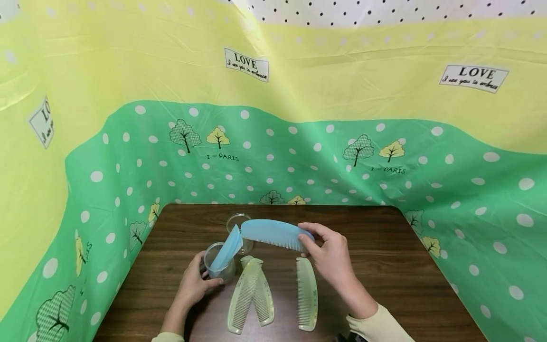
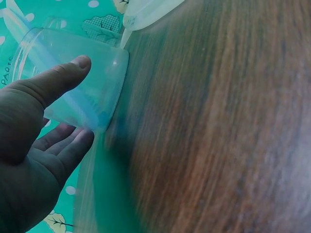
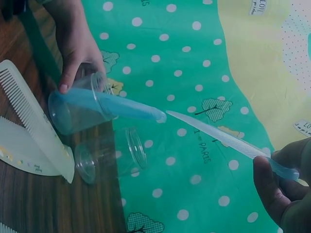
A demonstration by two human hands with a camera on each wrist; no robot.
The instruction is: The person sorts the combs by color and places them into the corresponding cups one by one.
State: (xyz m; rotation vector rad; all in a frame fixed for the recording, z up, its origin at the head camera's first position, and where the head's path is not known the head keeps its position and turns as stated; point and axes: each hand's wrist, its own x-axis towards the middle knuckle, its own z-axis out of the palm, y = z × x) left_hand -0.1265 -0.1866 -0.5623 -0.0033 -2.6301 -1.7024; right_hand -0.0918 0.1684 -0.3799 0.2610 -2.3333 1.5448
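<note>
My left hand (image 1: 194, 283) grips a clear plastic cup (image 1: 228, 273) on the table, thumb on one side and fingers on the other. A blue comb (image 1: 227, 250) leans inside that cup, its upper end standing out past the rim. Between thumb and fingers, my right hand (image 1: 332, 252) pinches one end of another blue comb (image 1: 270, 232). This held comb is in the air, teeth downward in the head view, its free end near the comb in the cup. From the right wrist view, a small gap separates the two combs.
A second clear cup (image 3: 108, 156) stands behind the gripped one. Two pale green combs (image 1: 244, 298) lie crossed in front, and a third green comb (image 1: 306, 295) lies below my right hand. Patterned cloth (image 1: 290, 156) surrounds the brown wooden table (image 1: 384, 285).
</note>
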